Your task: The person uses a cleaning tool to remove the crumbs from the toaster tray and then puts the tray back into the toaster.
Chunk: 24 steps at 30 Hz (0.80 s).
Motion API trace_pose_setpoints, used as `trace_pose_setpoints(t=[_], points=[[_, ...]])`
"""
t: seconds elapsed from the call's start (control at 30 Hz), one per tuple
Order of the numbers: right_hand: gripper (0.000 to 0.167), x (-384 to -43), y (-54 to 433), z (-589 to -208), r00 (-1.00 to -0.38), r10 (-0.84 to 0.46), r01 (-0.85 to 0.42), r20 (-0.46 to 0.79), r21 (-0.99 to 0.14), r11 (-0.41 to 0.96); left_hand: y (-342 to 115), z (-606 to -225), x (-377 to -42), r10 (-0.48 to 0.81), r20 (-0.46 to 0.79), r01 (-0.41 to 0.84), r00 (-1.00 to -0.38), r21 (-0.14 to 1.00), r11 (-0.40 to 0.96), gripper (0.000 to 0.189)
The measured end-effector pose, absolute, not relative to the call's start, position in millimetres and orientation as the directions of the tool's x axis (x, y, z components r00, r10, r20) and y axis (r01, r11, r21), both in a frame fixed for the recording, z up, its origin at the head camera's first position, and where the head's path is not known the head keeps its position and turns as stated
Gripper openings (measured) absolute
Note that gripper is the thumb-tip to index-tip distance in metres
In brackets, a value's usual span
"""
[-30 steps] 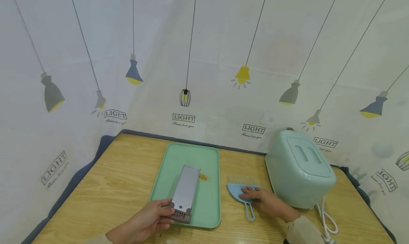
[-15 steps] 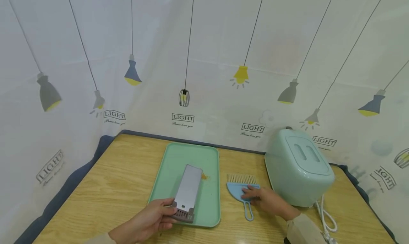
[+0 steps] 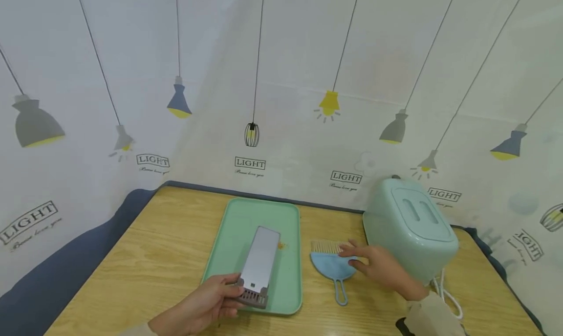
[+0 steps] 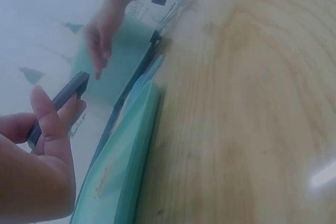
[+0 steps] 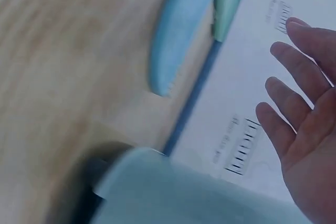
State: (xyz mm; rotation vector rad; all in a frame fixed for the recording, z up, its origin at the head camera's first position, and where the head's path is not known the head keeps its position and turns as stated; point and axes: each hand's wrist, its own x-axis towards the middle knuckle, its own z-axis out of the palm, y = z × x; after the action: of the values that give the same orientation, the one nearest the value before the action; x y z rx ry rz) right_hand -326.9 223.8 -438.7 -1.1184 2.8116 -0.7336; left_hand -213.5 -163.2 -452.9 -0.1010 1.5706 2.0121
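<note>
My left hand point(image 3: 215, 297) grips the slotted brown end of a flat silver crumb tray point(image 3: 261, 255), tilted above a green serving tray point(image 3: 248, 210). In the left wrist view the crumb tray point(image 4: 65, 92) shows edge-on between thumb and fingers. Orange-brown crumbs point(image 3: 281, 246) lie on the green tray, partly hidden behind the crumb tray. To its right, a blue brush point(image 3: 331, 266) with pale bristles lies flat on the table. Over the brush's right side hovers my right hand point(image 3: 380, 266); in the right wrist view its fingers point(image 5: 294, 72) are spread, holding nothing, apart from the brush point(image 5: 181, 30).
A pale green toaster point(image 3: 409, 228) with a closed lid stands at the right, just behind my right hand. Its white cord point(image 3: 448, 297) trails beside it. A printed cloth backdrop point(image 3: 290, 130) borders the wooden table point(image 3: 145, 257) at the back and sides.
My right hand has lifted off the brush and shifted slightly up and right. The brush stays put. My left hand still holds the crumb tray, which moved slightly right and covers more of the crumbs.
</note>
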Motion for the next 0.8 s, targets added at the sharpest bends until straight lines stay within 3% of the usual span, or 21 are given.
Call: trace_pose_setpoints(t=[0.4, 0.53, 0.8], points=[[0.034, -312.4, 251.7, -397.2, -0.668, -0.552, -0.71, 0.499, -0.208, 0.672, -145.5, -452.2, -213.7, 0.456, -0.322, -0.435, -0.83, 0.885, -0.165, 0.065], [0.039, -311.3, 267.0, -389.7, -0.704, -0.492, -0.639, 0.512, -0.155, 0.753, -136.9, -453.4, -215.2, 0.46, -0.318, -0.431, -0.829, 0.888, -0.162, 0.061], [0.051, -316.8, 307.5, -385.3, -0.747, -0.44, -0.597, 0.498, -0.212, 0.774, -114.4, -448.2, -219.6, 0.51, -0.288, -0.426, -0.811, 0.887, -0.177, 0.058]])
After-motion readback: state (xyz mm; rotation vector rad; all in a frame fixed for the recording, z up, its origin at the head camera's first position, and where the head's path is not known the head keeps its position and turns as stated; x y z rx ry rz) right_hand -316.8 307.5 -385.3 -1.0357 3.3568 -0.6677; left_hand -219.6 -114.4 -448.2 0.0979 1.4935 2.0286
